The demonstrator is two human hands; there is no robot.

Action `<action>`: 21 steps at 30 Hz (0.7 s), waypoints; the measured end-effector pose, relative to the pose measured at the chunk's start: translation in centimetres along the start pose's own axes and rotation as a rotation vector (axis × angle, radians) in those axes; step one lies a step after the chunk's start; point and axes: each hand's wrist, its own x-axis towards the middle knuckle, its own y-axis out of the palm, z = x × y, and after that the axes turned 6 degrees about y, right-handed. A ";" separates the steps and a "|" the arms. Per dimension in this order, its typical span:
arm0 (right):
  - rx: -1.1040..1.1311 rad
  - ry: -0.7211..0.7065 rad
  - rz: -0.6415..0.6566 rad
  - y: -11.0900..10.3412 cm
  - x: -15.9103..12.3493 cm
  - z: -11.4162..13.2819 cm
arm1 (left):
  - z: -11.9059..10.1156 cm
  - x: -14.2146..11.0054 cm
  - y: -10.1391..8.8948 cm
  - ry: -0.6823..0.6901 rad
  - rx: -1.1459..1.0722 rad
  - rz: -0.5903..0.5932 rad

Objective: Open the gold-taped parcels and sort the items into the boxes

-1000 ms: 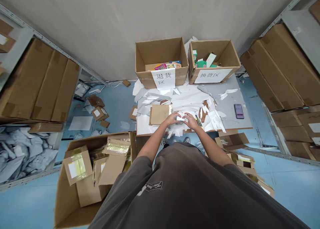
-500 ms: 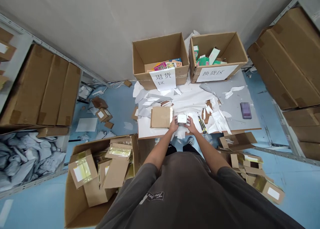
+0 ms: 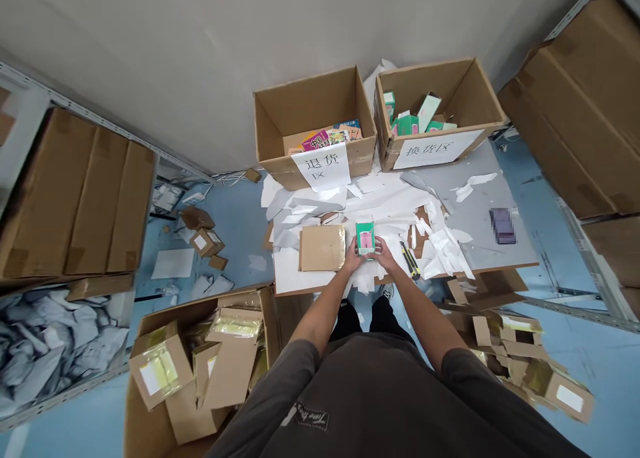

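Note:
A small green box (image 3: 365, 237) with a pink picture on its face is held over the table's front edge. My left hand (image 3: 353, 258) grips its left side and my right hand (image 3: 384, 254) its right side, both near the bottom. Just left of it, a flat brown cardboard package (image 3: 323, 248) lies on the table. To the right rests a yellow and black utility knife (image 3: 410, 261) among torn white paper (image 3: 445, 248).
At the table's back stand two labelled cartons: the left carton (image 3: 270, 170) holds colourful books, the right carton (image 3: 389, 157) green boxes. A purple pixelated object (image 3: 503, 225) lies at right. A large carton (image 3: 135, 405) of used boxes stands left; opened boxes (image 3: 500, 338) lie at right.
The small box has been turned: its white end faced me before, and now its green and pink face shows. Both hands still hold it. My view has shifted slightly.

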 end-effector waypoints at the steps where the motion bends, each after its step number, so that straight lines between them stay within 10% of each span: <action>1: -0.002 0.001 0.005 -0.4 -0.4 0.9 | -0.7 -0.2 -0.1 -0.013 -0.030 -0.027; 14: 0.075 -0.241 -0.059 -2.6 -5.5 21.0 | -18.8 2.6 -2.4 0.273 -0.108 0.127; 21: 0.146 -0.338 -0.201 -8.9 -5.4 27.5 | -24.1 11.2 2.4 0.280 -0.117 0.251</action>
